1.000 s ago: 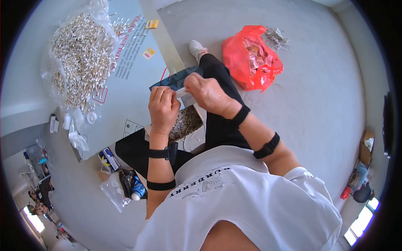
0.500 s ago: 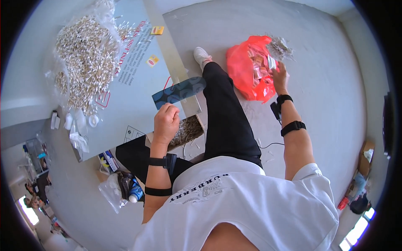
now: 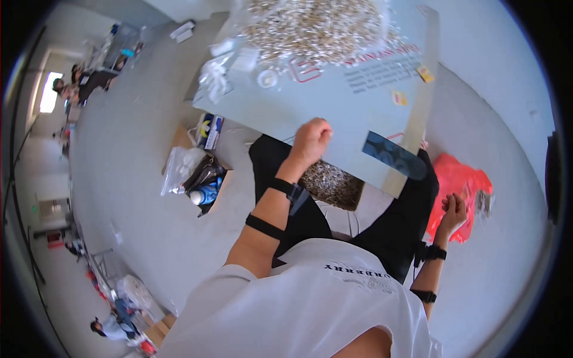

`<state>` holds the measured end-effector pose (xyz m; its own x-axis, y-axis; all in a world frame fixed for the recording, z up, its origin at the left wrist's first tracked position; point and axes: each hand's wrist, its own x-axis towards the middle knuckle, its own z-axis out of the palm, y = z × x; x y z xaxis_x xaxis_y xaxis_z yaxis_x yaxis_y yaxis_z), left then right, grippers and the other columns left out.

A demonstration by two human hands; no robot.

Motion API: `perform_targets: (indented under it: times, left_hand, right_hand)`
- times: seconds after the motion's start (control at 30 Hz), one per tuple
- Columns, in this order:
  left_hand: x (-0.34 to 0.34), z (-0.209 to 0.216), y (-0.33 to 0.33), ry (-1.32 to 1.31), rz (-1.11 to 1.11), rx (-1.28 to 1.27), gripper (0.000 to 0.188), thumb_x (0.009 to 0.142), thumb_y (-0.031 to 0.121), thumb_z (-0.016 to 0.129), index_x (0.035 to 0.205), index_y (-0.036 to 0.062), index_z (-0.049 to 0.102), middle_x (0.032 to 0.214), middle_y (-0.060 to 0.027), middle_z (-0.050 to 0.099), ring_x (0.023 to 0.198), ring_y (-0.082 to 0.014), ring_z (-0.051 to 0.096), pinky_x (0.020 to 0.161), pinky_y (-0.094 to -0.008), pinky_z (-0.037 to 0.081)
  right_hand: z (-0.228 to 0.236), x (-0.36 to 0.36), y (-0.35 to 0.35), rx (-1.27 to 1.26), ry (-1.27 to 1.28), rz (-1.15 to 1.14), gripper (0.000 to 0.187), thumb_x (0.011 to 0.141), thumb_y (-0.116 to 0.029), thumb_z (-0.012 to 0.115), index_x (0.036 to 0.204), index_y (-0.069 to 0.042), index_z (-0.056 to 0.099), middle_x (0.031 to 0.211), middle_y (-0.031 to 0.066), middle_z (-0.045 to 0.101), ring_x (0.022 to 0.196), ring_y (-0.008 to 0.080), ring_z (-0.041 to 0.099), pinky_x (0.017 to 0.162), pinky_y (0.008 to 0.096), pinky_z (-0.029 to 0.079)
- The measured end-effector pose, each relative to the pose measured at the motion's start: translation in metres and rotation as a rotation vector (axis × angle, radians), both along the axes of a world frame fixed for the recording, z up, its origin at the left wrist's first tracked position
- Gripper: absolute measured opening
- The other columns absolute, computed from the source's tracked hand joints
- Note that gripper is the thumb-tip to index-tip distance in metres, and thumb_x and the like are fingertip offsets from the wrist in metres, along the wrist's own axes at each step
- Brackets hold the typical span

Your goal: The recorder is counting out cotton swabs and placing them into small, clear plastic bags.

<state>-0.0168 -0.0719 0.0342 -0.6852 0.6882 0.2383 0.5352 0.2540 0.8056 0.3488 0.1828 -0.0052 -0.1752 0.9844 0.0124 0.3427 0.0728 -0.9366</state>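
Note:
Over the near edge of the table (image 3: 268,116) my left hand (image 3: 311,141) is closed in a fist; whatever is inside it is hidden. My right hand (image 3: 455,213) is low on the right, in front of a red plastic bag (image 3: 450,171). Its fingers are curled, and I cannot make out anything in them. A dark blue patterned strip with one rounded end (image 3: 391,155) lies at the table's right corner. Below the table edge, between my legs, an open box (image 3: 331,185) holds many thin white-and-brown sticks. A big heap of cotton swabs (image 3: 322,30) covers the table's far side.
Two small yellow packets, one (image 3: 425,74) near the right edge, lie on the table. A white roll (image 3: 267,79) and crumpled clear plastic (image 3: 215,77) are at its left. On the floor stands a carton (image 3: 224,176) holding a blue bottle (image 3: 205,194). Other people (image 3: 110,327) are farther left.
The view has swung left, so the table appears farther right. My right hand has drawn back from the red bag's contents to its near side. My left hand stays closed by the table edge.

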Motion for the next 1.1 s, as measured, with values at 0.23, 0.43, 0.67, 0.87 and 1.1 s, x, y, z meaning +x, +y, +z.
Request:
perform_targets:
  times: [0.23, 0.43, 0.67, 0.87, 1.1]
  left_hand:
    - [-0.166, -0.030, -0.102, 0.016, 0.588, -0.008, 0.006, 0.079, 0.004, 0.067, 0.078, -0.0018, 0.066, 0.064, -0.0026, 0.061, 0.059, -0.0107, 0.056, 0.056, -0.0255, 0.046]
    - [-0.215, -0.036, -0.077, 0.279, 0.841, -0.077, 0.018, 0.069, 0.015, 0.076, 0.076, 0.0023, 0.066, 0.077, -0.0111, 0.065, 0.080, -0.0291, 0.063, 0.081, -0.0382, 0.050]
    - [-0.228, -0.055, -0.073, 0.342, 0.839, -0.292, 0.021, 0.071, 0.020, 0.076, 0.071, 0.0024, 0.065, 0.078, -0.0094, 0.065, 0.084, -0.0320, 0.063, 0.081, -0.0422, 0.049]
    - [-0.232, -0.044, -0.085, -0.193, 0.918, 0.200, 0.011, 0.072, 0.009, 0.076, 0.076, 0.0028, 0.067, 0.082, -0.0064, 0.067, 0.075, -0.0228, 0.062, 0.070, -0.0390, 0.052]
    - [-0.216, 0.008, -0.078, -0.761, 1.065, 0.754, 0.005, 0.079, 0.008, 0.067, 0.082, 0.0053, 0.065, 0.085, -0.0031, 0.063, 0.084, -0.0191, 0.057, 0.065, -0.0403, 0.051]
  right_hand:
    - [0.054, -0.110, -0.072, -0.040, 0.034, 0.520, 0.009, 0.090, 0.000, 0.060, 0.096, 0.000, 0.066, 0.080, 0.0017, 0.064, 0.066, 0.0074, 0.059, 0.058, 0.0202, 0.046]
    - [0.040, -0.147, -0.124, -0.113, -0.012, 0.769, 0.007, 0.087, 0.002, 0.062, 0.094, 0.005, 0.064, 0.080, 0.0067, 0.064, 0.066, 0.0118, 0.062, 0.061, 0.0244, 0.051]
    - [0.040, -0.152, -0.131, -0.105, -0.090, 0.851, 0.007, 0.087, 0.003, 0.060, 0.093, 0.005, 0.064, 0.081, 0.0083, 0.064, 0.066, 0.0140, 0.063, 0.061, 0.0258, 0.052]
    - [0.042, -0.155, -0.125, -0.145, -0.085, 0.781, 0.007, 0.088, 0.001, 0.060, 0.092, 0.005, 0.064, 0.078, 0.0074, 0.064, 0.064, 0.0129, 0.062, 0.060, 0.0243, 0.051]
    - [0.043, -0.152, -0.124, -0.156, -0.068, 0.779, 0.008, 0.089, -0.001, 0.061, 0.092, 0.006, 0.063, 0.076, 0.0068, 0.064, 0.064, 0.0118, 0.062, 0.059, 0.0238, 0.050]
